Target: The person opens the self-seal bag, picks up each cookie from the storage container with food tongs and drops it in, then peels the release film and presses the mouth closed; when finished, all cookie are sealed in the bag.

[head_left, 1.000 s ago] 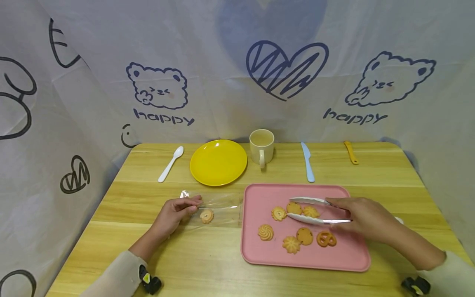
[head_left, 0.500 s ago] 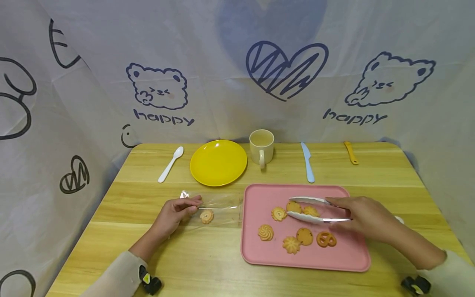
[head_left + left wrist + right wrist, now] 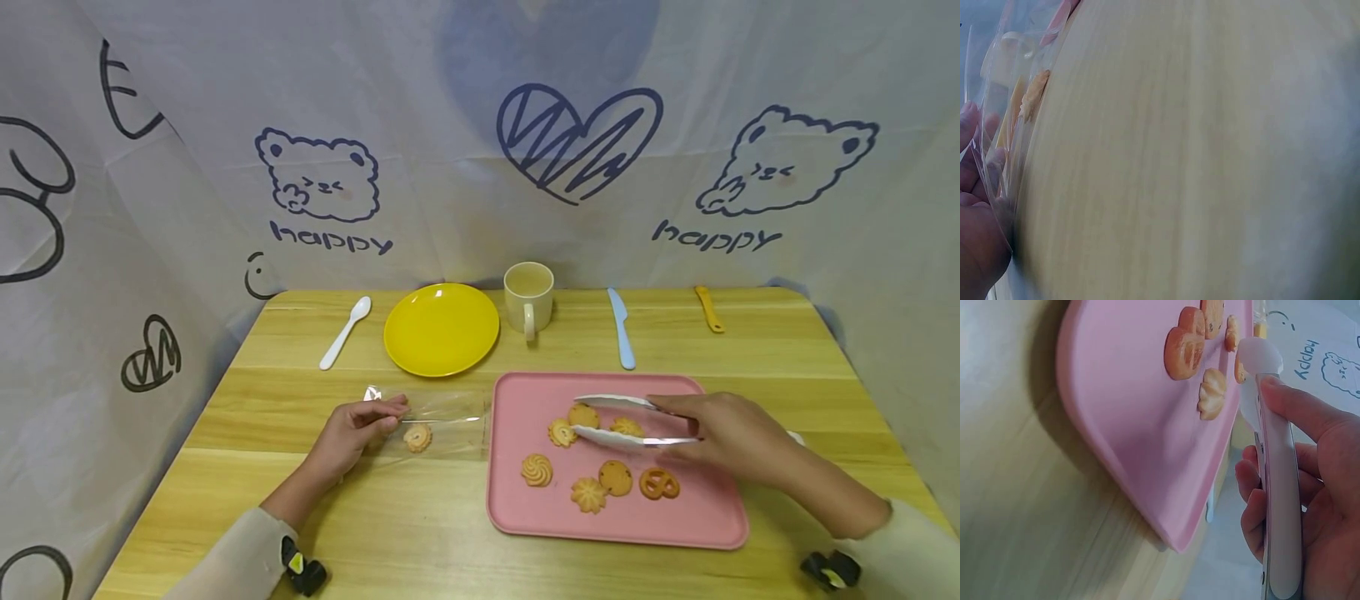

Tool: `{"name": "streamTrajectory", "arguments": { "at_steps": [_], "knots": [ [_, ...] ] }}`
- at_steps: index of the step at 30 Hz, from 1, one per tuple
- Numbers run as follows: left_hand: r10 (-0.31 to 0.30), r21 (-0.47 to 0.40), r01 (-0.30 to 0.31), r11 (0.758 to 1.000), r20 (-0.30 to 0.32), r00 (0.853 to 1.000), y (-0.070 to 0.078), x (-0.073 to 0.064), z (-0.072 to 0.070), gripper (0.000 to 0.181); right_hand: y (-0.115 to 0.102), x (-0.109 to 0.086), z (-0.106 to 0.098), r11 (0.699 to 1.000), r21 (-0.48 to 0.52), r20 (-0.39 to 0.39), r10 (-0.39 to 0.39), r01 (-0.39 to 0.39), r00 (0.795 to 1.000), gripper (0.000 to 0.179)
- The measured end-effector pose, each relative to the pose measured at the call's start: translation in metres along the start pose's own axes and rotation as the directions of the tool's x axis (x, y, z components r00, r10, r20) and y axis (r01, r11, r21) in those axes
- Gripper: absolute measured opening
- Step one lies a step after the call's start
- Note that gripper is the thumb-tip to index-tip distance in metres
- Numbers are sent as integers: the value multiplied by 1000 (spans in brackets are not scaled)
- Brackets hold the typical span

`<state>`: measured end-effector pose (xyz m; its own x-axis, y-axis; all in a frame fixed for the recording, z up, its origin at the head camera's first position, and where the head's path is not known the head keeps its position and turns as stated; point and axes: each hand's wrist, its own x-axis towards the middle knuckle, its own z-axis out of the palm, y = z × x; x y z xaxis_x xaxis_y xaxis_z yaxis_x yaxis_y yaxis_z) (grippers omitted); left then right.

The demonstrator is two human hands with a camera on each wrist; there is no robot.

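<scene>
My left hand [image 3: 341, 442] pinches the edge of a clear plastic bag [image 3: 453, 404] lying left of the tray. One ring-shaped cookie [image 3: 417, 437] is inside it. Over the pink tray [image 3: 525, 517], my right hand [image 3: 738, 433] grips white-tipped metal tongs [image 3: 1282, 487]. The tongs' arms are spread, with a round cookie [image 3: 583, 414] between their tips. Beside that cookie lie another ring cookie [image 3: 561, 433] and a star-shaped cookie [image 3: 626, 427]. Closer to me on the tray are a swirl cookie [image 3: 536, 470], a flower-shaped cookie [image 3: 588, 495], a chip-dotted round cookie [image 3: 616, 477] and a pretzel cookie [image 3: 659, 483].
Along the back of the wooden table [image 3: 405, 542] stand a yellow plate [image 3: 442, 330] and a cream mug [image 3: 528, 298]. A white spoon [image 3: 345, 333] lies left of the plate. A light blue knife [image 3: 622, 329] and an orange utensil handle [image 3: 709, 309] lie right of the mug.
My right hand and the tongs have shifted slightly left. The round cookie between the tips has slid left too, closer to the ring cookie. My left hand and the bag stay still.
</scene>
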<state>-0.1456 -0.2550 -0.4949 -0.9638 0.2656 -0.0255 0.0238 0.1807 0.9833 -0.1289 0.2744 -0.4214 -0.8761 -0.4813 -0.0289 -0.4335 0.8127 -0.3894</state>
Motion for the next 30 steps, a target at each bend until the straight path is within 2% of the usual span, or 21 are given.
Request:
{"name": "streamTrajectory", "arguments": {
  "at_steps": [10, 24, 30],
  "knots": [
    [7, -9, -7, 1000, 0, 1000, 0, -1, 0, 26, -15, 14, 2, 999, 10, 16, -33, 33, 999, 67],
    [8, 0, -8, 1000, 3, 1000, 3, -2, 0, 26, -48, 48, 11, 989, -11, 2, -151, 151, 989, 66],
    [-1, 2, 1, 1000, -2, 1000, 4, -3, 0, 25, -64, 64, 17, 990, 13, 25, -144, 143, 989, 64]
  ]
}}
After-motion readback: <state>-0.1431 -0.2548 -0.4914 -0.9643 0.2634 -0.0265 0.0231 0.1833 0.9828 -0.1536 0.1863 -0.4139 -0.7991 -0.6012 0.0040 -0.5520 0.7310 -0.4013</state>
